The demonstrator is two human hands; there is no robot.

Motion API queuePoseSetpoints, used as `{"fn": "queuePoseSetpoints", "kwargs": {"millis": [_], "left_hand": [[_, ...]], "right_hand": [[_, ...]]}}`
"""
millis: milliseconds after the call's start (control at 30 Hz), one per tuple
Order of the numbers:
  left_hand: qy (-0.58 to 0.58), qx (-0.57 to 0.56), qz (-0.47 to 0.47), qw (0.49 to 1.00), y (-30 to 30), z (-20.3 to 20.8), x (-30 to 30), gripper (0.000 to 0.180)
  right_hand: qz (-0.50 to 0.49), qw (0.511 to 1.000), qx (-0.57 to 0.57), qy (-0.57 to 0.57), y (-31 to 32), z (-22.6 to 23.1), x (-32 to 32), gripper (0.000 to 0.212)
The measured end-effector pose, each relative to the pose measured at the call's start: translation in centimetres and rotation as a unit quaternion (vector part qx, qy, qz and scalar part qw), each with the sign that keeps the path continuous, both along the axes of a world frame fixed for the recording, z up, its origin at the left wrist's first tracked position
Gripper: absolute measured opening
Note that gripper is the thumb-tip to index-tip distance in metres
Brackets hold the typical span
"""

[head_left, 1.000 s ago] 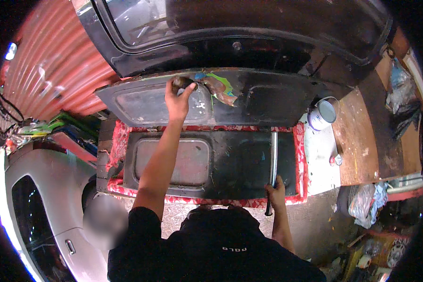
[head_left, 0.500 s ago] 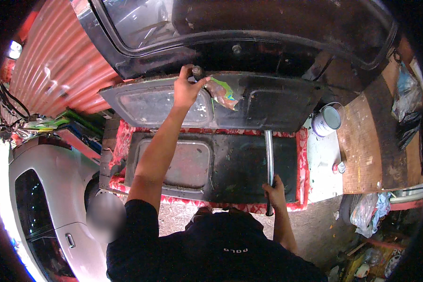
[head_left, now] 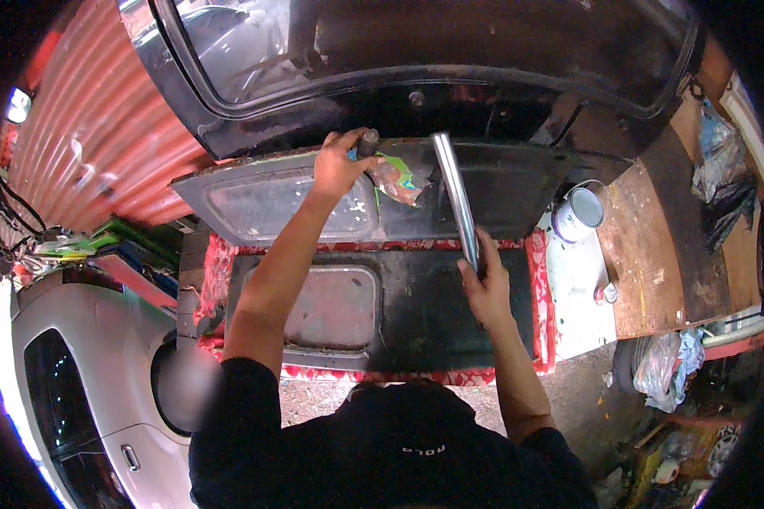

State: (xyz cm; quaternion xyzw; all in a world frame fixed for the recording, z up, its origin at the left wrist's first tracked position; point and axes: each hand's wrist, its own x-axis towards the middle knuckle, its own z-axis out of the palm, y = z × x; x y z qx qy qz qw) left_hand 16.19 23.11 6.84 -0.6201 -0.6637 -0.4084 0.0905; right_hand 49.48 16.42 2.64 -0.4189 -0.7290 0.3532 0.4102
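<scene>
My left hand is closed round a short dark cylinder at the upper edge of a raised dark panel. Just right of these fingers, a ragged patch of green, blue and reddish-brown shows on the panel. My right hand grips the lower end of a shiny metal tube. The tube slants up and to the left, its far end over the panel's upper edge. Below lies another dark panel section with a recessed grey rectangle, bordered by red-and-white patterned cloth.
A black car body with a window stands beyond the panel. On the right are an open paint can, a small can and a wooden board. At left are a silver car and red corrugated sheeting.
My right hand has lifted the metal tube up and away from me, and its far end now leans left. My left hand stays near the panel's edge, with the cylinder slightly shifted.
</scene>
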Motion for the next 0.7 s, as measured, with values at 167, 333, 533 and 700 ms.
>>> {"fn": "queuePoseSetpoints", "kwargs": {"millis": [167, 333, 533, 700], "left_hand": [[-0.099, -0.009, -0.066, 0.993, 0.6, -0.6, -0.2, 0.064], [-0.087, -0.035, -0.046, 0.994, 0.5, -0.1, 0.0, 0.063], [-0.113, -0.071, -0.047, 0.990, 0.2, 1.2, 0.2, 0.062], [-0.018, -0.009, -0.067, 0.998, 0.5, 0.3, -0.7, 0.063]], "right_hand": [[0.001, 0.962, 0.272, 0.035, 2.7, 3.3, -4.9, 0.063], [0.060, 0.987, 0.068, -0.131, 4.8, 3.1, -5.3, 0.066], [0.039, 0.991, 0.125, 0.041, 4.1, 2.9, -4.5, 0.065], [0.070, 0.994, 0.048, 0.063, 3.2, 3.7, -4.4, 0.065]]}}
